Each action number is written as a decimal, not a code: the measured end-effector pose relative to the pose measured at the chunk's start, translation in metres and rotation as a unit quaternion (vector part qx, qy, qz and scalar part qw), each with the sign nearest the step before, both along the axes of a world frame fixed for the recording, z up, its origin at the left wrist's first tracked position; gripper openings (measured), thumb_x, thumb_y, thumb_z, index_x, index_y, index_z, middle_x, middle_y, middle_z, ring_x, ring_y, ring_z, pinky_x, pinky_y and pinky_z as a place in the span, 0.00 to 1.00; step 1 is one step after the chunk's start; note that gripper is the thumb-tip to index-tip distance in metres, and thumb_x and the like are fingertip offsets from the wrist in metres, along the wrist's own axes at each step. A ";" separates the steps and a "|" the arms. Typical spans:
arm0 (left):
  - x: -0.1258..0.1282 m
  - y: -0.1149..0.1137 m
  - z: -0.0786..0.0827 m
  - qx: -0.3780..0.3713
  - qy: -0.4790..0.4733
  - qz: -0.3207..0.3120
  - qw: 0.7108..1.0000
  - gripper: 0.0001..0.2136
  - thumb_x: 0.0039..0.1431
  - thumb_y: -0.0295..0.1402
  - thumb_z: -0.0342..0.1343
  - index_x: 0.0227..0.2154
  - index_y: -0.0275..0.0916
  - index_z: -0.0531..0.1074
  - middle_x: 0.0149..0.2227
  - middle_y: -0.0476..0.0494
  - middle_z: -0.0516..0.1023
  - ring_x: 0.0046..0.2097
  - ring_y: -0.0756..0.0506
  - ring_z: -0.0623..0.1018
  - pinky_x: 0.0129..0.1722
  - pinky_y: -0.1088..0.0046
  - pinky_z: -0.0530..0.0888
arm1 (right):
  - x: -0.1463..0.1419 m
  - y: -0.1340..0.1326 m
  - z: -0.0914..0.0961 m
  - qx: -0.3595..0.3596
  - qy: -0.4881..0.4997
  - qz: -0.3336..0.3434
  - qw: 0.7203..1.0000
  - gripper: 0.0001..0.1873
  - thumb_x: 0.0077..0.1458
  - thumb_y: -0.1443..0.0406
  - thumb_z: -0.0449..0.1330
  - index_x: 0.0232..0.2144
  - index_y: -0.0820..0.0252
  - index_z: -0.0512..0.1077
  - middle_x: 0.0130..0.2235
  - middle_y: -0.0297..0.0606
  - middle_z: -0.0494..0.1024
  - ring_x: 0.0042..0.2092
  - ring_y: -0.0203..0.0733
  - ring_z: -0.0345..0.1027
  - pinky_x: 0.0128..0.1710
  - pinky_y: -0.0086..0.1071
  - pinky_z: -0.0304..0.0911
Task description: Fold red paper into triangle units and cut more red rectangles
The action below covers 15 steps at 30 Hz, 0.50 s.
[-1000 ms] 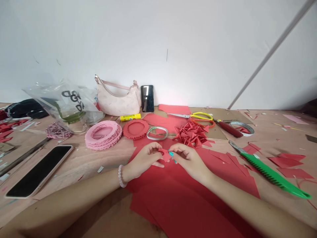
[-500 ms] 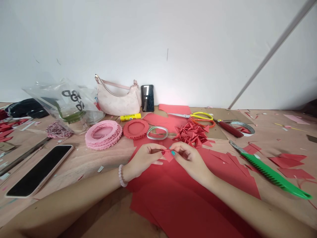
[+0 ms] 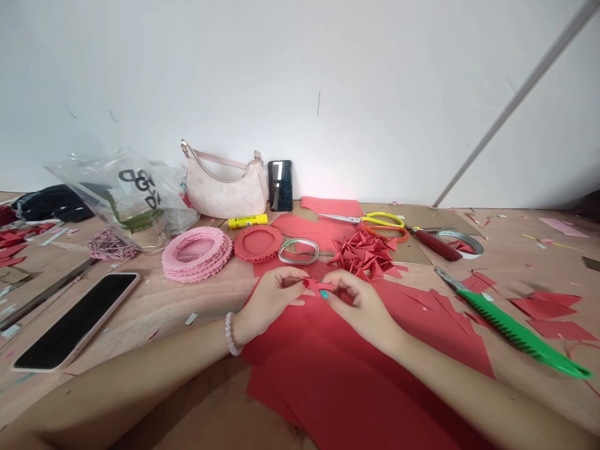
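A small piece of red paper is pinched between both hands, above large red paper sheets. My left hand, with a beaded bracelet at the wrist, closes thumb and fingers on the paper's left side. On the right side, my right hand grips it between thumb and fingertips. Just beyond the hands lie a pile of folded red paper pieces, a whitish tape ring and a red scalloped paper ring. Fingers partly hide the paper, so its exact folds cannot be made out.
Scissors and a dark-red-handled tool lie behind the pile; a green-handled cutter is at right. Left are pink scalloped rings and a phone. A glue stick, handbag and upright phone stand farther back.
The small red paper has turned between my fingers: its lower corner pointed down before and now it lies flatter. My right fingers have shifted slightly; both hands still pinch it.
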<state>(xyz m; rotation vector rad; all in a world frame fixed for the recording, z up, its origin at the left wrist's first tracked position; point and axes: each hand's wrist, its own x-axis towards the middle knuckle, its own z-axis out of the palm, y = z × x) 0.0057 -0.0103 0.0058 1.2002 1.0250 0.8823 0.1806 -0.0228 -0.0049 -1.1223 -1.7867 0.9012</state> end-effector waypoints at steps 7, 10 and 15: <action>-0.001 -0.004 0.005 -0.020 -0.107 -0.075 0.991 0.10 0.54 0.34 0.52 0.38 0.37 0.68 0.42 0.42 0.69 0.42 0.46 0.71 0.34 0.71 0.74 | 0.004 -0.001 0.002 0.109 -0.028 -0.022 0.993 0.08 0.51 0.73 0.51 0.28 0.55 0.66 0.32 0.37 0.68 0.33 0.40 0.63 0.31 0.32 0.60; 0.000 -0.003 0.004 -0.014 -0.053 -0.065 0.996 0.11 0.52 0.32 0.54 0.39 0.35 0.68 0.37 0.43 0.69 0.38 0.49 0.71 0.31 0.74 0.74 | 0.004 -0.002 0.004 0.123 -0.039 -0.001 0.992 0.10 0.49 0.75 0.50 0.28 0.55 0.65 0.33 0.37 0.69 0.36 0.42 0.65 0.33 0.33 0.61; 0.001 0.000 0.001 0.009 -0.036 -0.101 0.994 0.09 0.50 0.31 0.56 0.34 0.35 0.68 0.33 0.46 0.70 0.32 0.53 0.70 0.30 0.78 0.71 | 0.004 -0.003 0.002 0.114 -0.035 0.014 0.993 0.10 0.49 0.75 0.51 0.29 0.55 0.66 0.34 0.37 0.70 0.36 0.41 0.66 0.35 0.34 0.62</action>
